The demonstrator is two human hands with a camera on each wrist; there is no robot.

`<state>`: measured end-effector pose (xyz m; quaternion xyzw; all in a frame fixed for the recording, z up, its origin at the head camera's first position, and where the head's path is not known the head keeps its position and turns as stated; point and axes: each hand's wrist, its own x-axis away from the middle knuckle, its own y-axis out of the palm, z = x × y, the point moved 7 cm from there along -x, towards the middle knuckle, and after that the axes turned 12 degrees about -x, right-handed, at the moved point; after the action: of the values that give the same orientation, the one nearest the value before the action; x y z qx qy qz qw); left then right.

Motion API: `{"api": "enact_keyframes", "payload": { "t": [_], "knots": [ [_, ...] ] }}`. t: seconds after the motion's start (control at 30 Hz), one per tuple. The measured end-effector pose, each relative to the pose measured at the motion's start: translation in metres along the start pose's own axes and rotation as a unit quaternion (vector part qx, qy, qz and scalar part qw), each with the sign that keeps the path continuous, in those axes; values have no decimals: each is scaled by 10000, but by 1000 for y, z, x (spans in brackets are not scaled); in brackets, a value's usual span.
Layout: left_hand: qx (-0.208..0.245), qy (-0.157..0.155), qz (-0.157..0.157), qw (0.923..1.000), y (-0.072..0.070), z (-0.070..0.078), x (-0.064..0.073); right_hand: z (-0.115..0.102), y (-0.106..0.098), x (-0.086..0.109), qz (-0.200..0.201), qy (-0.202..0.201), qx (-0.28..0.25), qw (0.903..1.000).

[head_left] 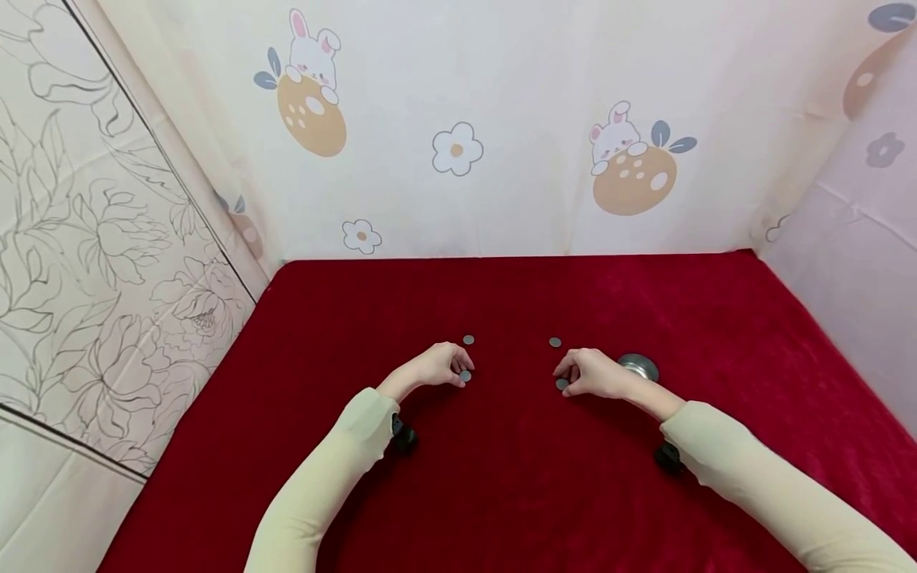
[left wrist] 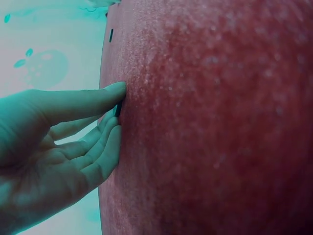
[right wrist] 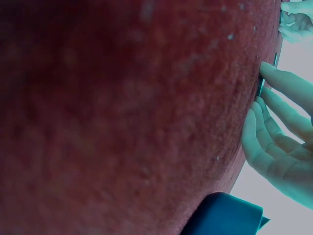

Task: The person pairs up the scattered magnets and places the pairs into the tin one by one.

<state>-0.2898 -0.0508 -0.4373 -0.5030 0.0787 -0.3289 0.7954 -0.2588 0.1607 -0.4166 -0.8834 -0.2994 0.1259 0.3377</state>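
Observation:
My left hand (head_left: 438,364) pinches the edges of a small grey coin-like disc (head_left: 465,376) between thumb and fingers. In the left wrist view that disc (left wrist: 117,108) is a thin dark edge at the red cloth, between thumb and fingertips. Over to the right, my right hand (head_left: 596,374) has its thumb and fingertips on either side of a similar disc (head_left: 562,383). The right wrist view shows this disc (right wrist: 261,86) edge-on at the cloth, between the fingertips. Farther back lie two more grey discs, a left one (head_left: 469,340) and a right one (head_left: 555,342).
Red cloth (head_left: 501,493) covers the table. A shiny round metal object (head_left: 639,364) stands just behind my right wrist, partly hidden by it. Patterned curtains (head_left: 516,103) hang behind the table, and a flower-drawn panel (head_left: 93,223) borders the left side.

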Motion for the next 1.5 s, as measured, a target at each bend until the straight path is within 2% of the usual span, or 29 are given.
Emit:
{"api": "enact_keyframes", "payload": {
  "t": [0.3,0.57,0.8,1.07,1.5],
  "knots": [
    [5,57,97,9999,0,-3,-3,2,0,-2,30,54,-95,9999],
    [-77,191,101,9997,1,1,-4,1,2,-2,85,141,-95,9998],
    [-160,292,110,9994,3,6,-4,-1,2,-3,23,35,-71,10000],
    [-351,268,126,9989,7,15,-9,-8,6,-8,-45,-3,-148,9999],
    [-348,348,70,9988,13,28,-17,-12,13,-17,-22,-24,19,10000]
  ]
}}
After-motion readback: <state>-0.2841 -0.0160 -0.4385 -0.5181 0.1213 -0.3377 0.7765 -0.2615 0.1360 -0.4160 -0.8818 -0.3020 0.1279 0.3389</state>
